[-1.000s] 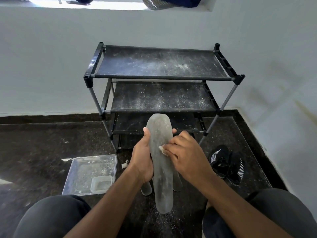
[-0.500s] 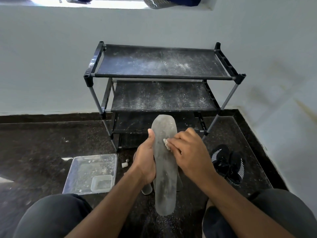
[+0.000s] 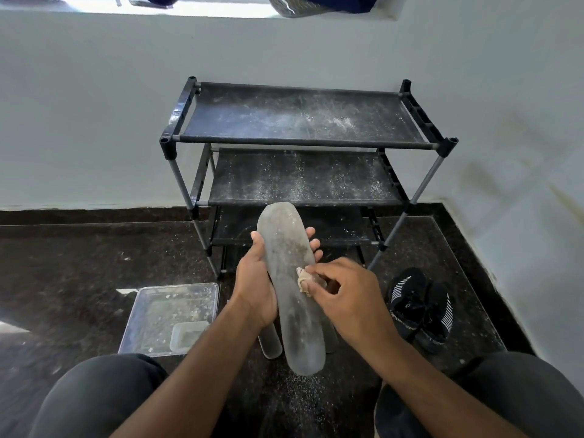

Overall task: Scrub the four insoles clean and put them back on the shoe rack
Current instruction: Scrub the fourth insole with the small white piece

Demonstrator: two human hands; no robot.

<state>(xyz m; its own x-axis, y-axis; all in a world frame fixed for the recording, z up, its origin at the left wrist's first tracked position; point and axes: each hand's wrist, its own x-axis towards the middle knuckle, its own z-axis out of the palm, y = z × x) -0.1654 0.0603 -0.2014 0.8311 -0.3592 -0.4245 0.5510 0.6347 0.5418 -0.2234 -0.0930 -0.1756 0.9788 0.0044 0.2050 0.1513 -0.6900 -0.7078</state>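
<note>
A long grey dusty insole [image 3: 295, 311] is held upright in front of me, its toe end pointing at the shoe rack [image 3: 300, 140]. My left hand [image 3: 256, 279] grips it from behind, thumb on the left edge and fingertips showing at the right edge. My right hand [image 3: 344, 298] pinches a small pale scrubbing wad [image 3: 304, 279] against the insole's middle. Ends of other insoles [image 3: 270, 344] lie on the floor below, mostly hidden by my hands and the held insole.
The black three-tier rack stands against the white wall, its shelves speckled with white dust. A clear plastic tray [image 3: 170, 314] with a small inner tub sits on the dark floor at left. A pair of black shoes [image 3: 420, 308] lies at right. My knees frame the bottom.
My right hand with the wad has slid down the insole from near its upper part to its middle. The insole has shifted slightly left and my left fingers now show at its right edge.
</note>
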